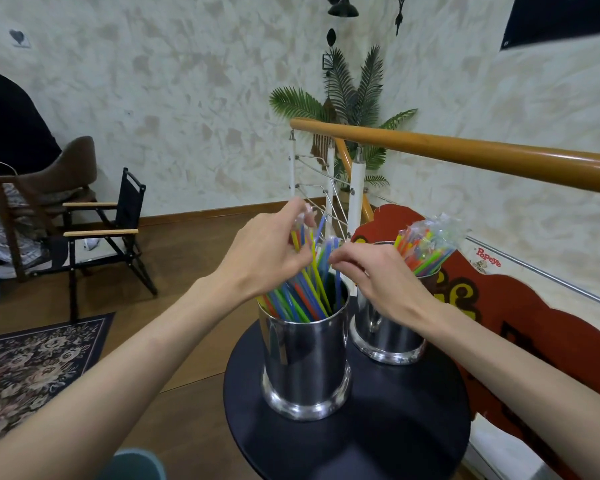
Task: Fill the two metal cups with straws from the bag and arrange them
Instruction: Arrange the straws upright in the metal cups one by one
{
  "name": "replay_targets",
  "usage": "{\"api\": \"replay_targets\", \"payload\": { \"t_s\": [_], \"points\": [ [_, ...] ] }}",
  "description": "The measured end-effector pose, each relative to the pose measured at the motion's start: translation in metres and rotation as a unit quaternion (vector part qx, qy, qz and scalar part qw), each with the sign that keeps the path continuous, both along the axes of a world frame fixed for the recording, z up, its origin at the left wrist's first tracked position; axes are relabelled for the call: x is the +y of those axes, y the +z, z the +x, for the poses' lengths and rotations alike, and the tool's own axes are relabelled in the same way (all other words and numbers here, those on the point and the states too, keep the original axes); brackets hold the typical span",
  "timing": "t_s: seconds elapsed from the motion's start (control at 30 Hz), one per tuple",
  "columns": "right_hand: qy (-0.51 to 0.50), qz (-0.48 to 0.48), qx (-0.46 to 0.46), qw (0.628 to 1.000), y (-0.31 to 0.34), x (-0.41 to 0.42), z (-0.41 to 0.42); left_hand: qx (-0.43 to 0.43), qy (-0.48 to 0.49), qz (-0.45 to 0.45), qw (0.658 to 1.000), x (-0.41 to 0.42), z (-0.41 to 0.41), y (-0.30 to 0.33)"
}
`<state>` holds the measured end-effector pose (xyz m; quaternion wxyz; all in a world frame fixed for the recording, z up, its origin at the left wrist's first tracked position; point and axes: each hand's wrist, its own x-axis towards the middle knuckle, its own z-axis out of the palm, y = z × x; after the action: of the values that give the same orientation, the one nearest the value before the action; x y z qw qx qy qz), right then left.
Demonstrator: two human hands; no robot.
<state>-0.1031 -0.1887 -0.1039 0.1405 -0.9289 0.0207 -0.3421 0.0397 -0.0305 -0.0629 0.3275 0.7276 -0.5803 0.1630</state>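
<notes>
In the head view, two metal cups are seen standing upright on a small round dark desk [378,427]. The near cup [305,362] is set toward the left of the desk top, close to its left edge; the far cup [388,337] stands just beside it on the right, close to the back edge, and the two appear nearly touching at their bases.

Loose coloured straws [307,296] are held in the near cup, their long axes leaning up and away from the camera, fanned rather than parallel, with the upper ends pointing toward the railing [465,150]. A bundle of straws in a clear bag [426,242] is stood in the far cup, its long axis tilted up and to the right, the open crumpled plastic at the top.

The left hand [267,254] is raised over the near cup, its grip curled round the upper ends of several straws. The right hand [371,271] is placed between the two cups, its fingertips pinched on straw tops at the middle of the near cup.

The front half of the desk is left bare. Wooden floor [174,358] lies to the left, and a red board [516,323] stands close behind on the right.
</notes>
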Motion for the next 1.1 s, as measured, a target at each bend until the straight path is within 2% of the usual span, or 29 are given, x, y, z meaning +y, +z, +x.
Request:
{"api": "replay_targets", "payload": {
  "t_s": [0.1, 0.2, 0.47, 0.67, 0.83, 1.1],
  "points": [
    [0.003, -0.040, 0.022, 0.999, -0.002, -0.003, -0.003, -0.053, 0.005, 0.001, 0.999, 0.008, 0.002, -0.001],
    [-0.014, -0.071, 0.018, 0.997, 0.001, -0.006, -0.004, -0.055, 0.023, 0.029, 0.998, 0.010, 0.006, -0.007],
    [-0.044, -0.084, -0.115, 0.989, 0.059, -0.007, 0.004, -0.039, 0.052, 0.098, 0.993, 0.005, 0.006, -0.017],
    [-0.069, -0.104, -0.183, 0.975, 0.081, -0.008, 0.010, -0.021, 0.025, 0.078, 0.996, 0.007, 0.001, -0.014],
    [-0.120, -0.123, -0.188, 0.967, 0.080, -0.005, 0.007, 0.026, 0.018, 0.047, 0.998, 0.009, 0.000, -0.012],
    [-0.176, -0.101, -0.179, 0.963, 0.088, -0.010, 0.004, 0.083, -0.006, 0.021, 0.996, 0.011, -0.001, -0.010]
  ]
}}
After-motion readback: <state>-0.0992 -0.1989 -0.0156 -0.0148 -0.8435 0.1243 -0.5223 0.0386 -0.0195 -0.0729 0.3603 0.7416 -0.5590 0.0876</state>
